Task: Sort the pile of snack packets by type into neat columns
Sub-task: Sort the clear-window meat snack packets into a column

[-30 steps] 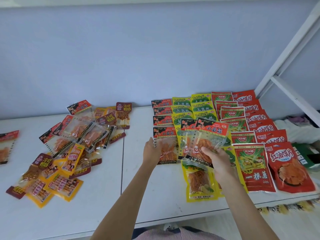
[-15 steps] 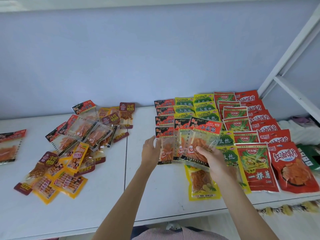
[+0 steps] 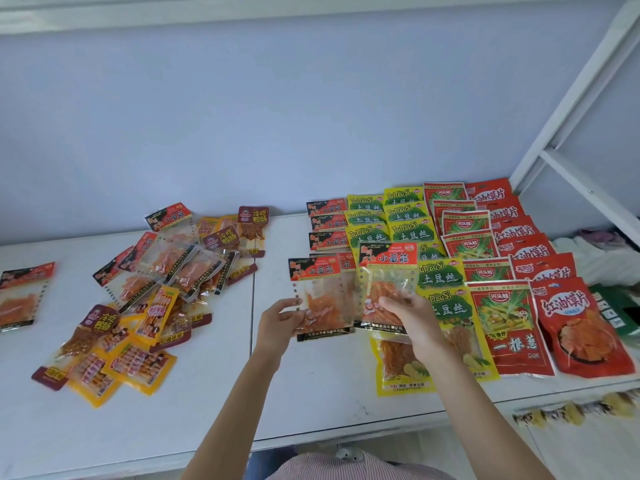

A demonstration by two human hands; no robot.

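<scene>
Fingers of the left hand (image 3: 277, 320) pinch one clear, red-topped plastic snack packet (image 3: 320, 299) above the white table (image 3: 194, 424); the right hand (image 3: 410, 315) pinches a matching second packet (image 3: 388, 271) beside the sorted columns (image 3: 460, 237), the unsorted pile (image 3: 152, 292) lying left.

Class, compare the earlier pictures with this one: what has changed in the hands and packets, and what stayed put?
The left hand has drawn one clear red-topped packet leftward, apart from the one the right hand holds. The sorted columns and the unsorted pile lie unchanged.
</scene>
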